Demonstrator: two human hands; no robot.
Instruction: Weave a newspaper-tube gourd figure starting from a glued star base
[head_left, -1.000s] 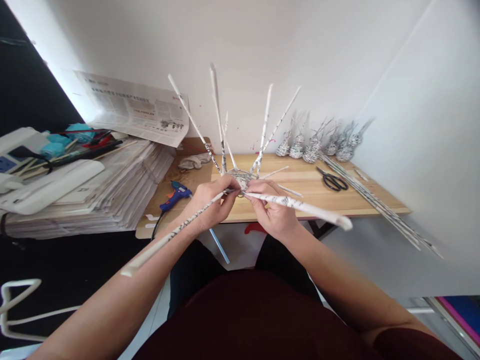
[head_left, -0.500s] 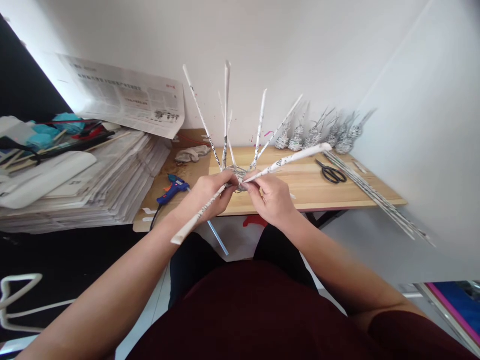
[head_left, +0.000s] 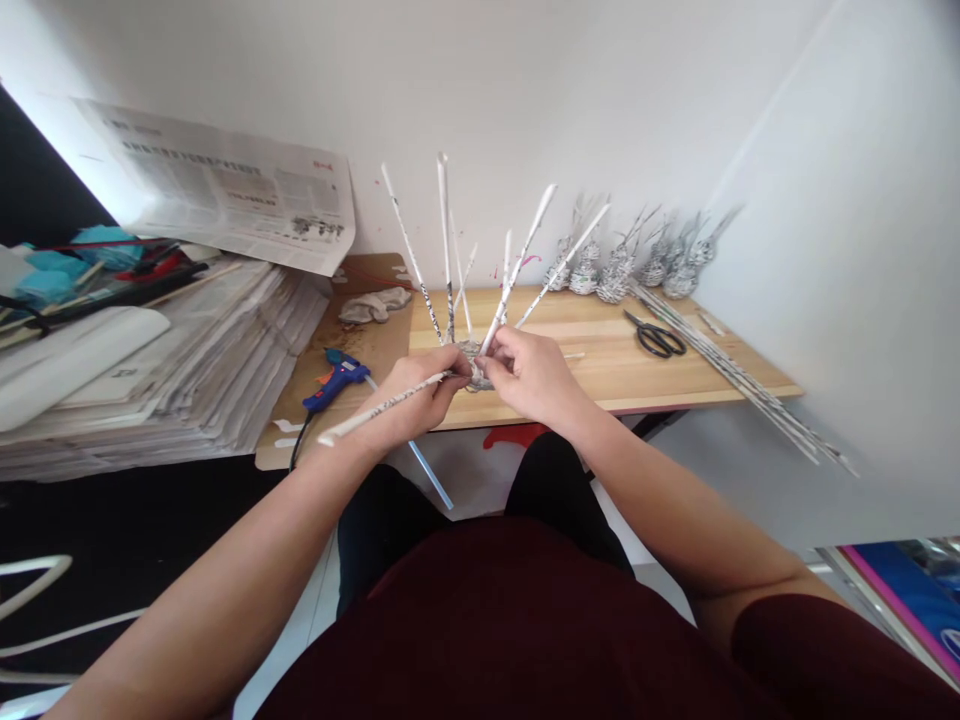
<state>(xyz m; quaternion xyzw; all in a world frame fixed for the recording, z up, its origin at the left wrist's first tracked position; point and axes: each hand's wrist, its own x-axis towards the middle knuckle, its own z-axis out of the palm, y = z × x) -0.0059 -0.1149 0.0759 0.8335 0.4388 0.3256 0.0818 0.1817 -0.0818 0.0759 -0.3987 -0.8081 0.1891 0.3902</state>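
A small woven paper base (head_left: 472, 352) sits near the table's front edge, with several rolled paper sticks (head_left: 448, 240) rising from it. My left hand (head_left: 429, 392) is closed at the base's left side, pinching a paper stick (head_left: 386, 405) that points down and to the left over the wrist. On the right side, my right hand (head_left: 529, 372) is closed on another paper stick (head_left: 517, 265), which slants up and to the right. The fingertips of both hands partly hide the base.
Black scissors (head_left: 658, 338) and long paper sticks (head_left: 739, 375) lie at the right of the wooden table (head_left: 615, 385). Small woven pieces (head_left: 615, 275) line the wall. Left are a blue glue gun (head_left: 337, 380), a cloth (head_left: 375, 306) and a newspaper stack (head_left: 217, 370).
The stick in my right hand has swung from pointing right to standing steeply upward. My left hand stays at the base. The whole view has shifted slightly.
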